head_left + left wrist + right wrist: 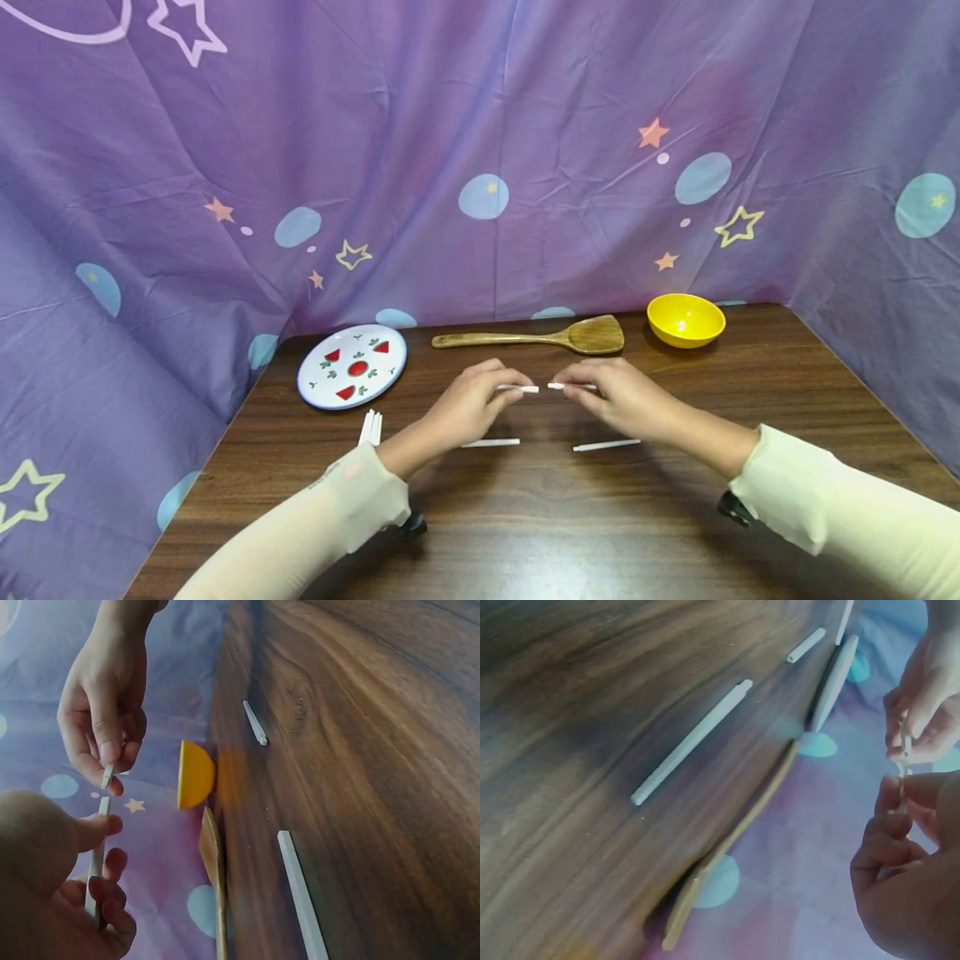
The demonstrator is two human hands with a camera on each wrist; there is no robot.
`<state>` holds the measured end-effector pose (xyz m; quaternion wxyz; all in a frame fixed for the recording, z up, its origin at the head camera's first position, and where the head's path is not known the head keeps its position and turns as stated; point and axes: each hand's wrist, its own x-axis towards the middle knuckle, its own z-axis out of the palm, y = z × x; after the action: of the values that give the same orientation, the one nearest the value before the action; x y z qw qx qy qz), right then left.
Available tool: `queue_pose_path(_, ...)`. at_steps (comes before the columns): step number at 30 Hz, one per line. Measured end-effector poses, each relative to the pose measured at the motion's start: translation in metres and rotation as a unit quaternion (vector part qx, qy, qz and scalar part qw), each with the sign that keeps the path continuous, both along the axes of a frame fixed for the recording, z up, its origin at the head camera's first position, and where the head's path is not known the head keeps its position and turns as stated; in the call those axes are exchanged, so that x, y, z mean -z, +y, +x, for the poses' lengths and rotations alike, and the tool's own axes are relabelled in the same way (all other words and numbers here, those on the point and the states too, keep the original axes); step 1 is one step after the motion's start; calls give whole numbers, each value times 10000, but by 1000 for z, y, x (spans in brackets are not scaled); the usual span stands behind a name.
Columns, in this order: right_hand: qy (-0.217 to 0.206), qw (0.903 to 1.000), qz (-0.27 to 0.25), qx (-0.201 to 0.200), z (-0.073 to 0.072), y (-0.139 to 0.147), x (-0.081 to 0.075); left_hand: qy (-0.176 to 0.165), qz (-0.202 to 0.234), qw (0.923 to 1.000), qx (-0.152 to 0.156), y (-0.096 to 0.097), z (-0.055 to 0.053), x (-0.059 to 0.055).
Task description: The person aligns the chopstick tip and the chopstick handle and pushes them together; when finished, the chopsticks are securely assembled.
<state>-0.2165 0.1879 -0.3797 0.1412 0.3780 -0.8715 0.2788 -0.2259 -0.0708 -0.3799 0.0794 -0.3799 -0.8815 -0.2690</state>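
Note:
My left hand (472, 404) pinches a thin white stick (531, 389) between thumb and fingers, above the table. Opposite it, my right hand (630, 400) grips another white stick (555, 386). The two stick ends point at each other with a small gap in the head view. In the left wrist view, the left stick (97, 862) runs along the curled fingers, while only a short end of the right stick (108, 775) shows past the fingertips. Below the hands lie a white stick (491, 442) on the left and one with a narrower tip (606, 446) on the right.
A white plate (356, 343) with red fruit patterns sits back left. Behind the hands lies a wooden spatula (551, 337), and a yellow bowl (686, 333) stands back right. Several white sticks (371, 427) lie beside the left forearm. A purple curtain (420, 167) hangs behind the table.

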Motion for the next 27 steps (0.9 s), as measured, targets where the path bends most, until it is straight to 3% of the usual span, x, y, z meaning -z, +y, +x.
queue_pose_path(7,462,9988,-69,149,4,-5,-7,186,231,9996,24,4,3,-9)
queue_pose_path(13,546,9979,-157,312,7,-9,-13,285,482,9983,145,7,4,-12)
queue_pose_path(27,718,9966,-176,372,9,-9,-14,184,541,9983,66,8,5,-12)
